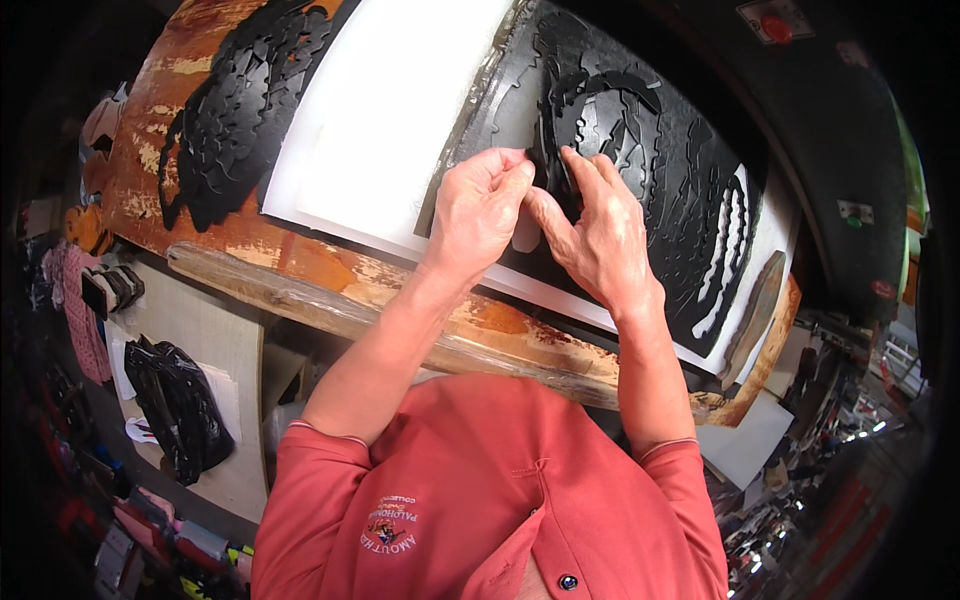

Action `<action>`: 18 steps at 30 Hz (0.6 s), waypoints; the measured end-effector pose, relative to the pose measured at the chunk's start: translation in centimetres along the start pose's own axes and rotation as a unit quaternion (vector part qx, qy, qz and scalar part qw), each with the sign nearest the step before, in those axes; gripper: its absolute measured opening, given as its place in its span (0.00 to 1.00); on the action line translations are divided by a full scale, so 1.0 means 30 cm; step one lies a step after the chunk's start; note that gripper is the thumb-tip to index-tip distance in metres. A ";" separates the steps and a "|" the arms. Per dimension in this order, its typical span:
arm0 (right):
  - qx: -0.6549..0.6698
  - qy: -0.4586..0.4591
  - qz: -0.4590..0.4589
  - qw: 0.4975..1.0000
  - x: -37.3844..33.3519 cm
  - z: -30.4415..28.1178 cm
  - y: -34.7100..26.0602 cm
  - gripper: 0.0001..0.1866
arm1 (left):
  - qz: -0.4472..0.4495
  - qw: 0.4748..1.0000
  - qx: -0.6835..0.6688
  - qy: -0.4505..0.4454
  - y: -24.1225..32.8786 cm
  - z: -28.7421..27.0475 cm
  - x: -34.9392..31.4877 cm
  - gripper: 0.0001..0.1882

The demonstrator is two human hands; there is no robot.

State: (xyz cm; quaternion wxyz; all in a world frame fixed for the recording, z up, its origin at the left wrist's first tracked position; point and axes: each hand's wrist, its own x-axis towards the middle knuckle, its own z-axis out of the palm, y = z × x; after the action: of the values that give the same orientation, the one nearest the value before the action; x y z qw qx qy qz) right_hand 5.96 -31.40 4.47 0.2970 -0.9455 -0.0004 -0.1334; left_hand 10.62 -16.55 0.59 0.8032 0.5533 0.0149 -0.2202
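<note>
Both of my hands work at a bundle of black, thin, flexible strips [550, 135] that stands up from a black die-cut sheet. My left hand [478, 208] is closed in a pinch at the bundle's left side. From the right, my right hand [602, 228] grips the bundle between thumb and fingers. Under and beyond the hands lies the black sheet [500, 100], cut with wavy-edged curved shapes. Some cut pieces, including a curved band [625, 82], are lifted or loose on it. The lower ends of the strips are partly hidden by my fingers.
A white board [375, 110] lies left of the black sheet. Farther left, a pile of black cut pieces [245, 115] rests on the worn wooden table [140, 190]. A dark machine body [800, 110] rises at the right. Below left sits a black plastic bag [175, 410].
</note>
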 end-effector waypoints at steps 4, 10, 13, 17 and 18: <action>0.077 -0.065 0.083 0.991 0.041 -0.035 0.013 0.26 | 0.061 0.992 0.108 0.004 -0.001 -0.005 0.005 0.08; -0.041 -0.065 0.001 0.997 0.032 -0.023 0.001 0.20 | 0.092 0.985 0.147 0.010 0.004 0.017 -0.004 0.07; -0.033 -0.029 0.019 0.999 0.022 -0.003 0.001 0.16 | 0.148 0.960 0.235 0.027 0.009 0.031 -0.018 0.07; -0.016 -0.028 0.031 0.999 0.029 0.004 0.014 0.14 | 0.189 0.942 0.275 0.027 0.015 0.030 -0.022 0.06; -0.009 -0.036 0.028 0.999 0.033 0.002 0.017 0.13 | 0.195 0.938 0.286 0.027 0.015 0.028 -0.021 0.07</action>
State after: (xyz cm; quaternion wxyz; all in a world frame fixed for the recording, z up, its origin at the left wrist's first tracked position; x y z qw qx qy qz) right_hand 6.97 -31.87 4.38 0.2921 -0.9519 0.0171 -0.0912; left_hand 10.03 -16.95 1.47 0.6372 0.7578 -0.1347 -0.0393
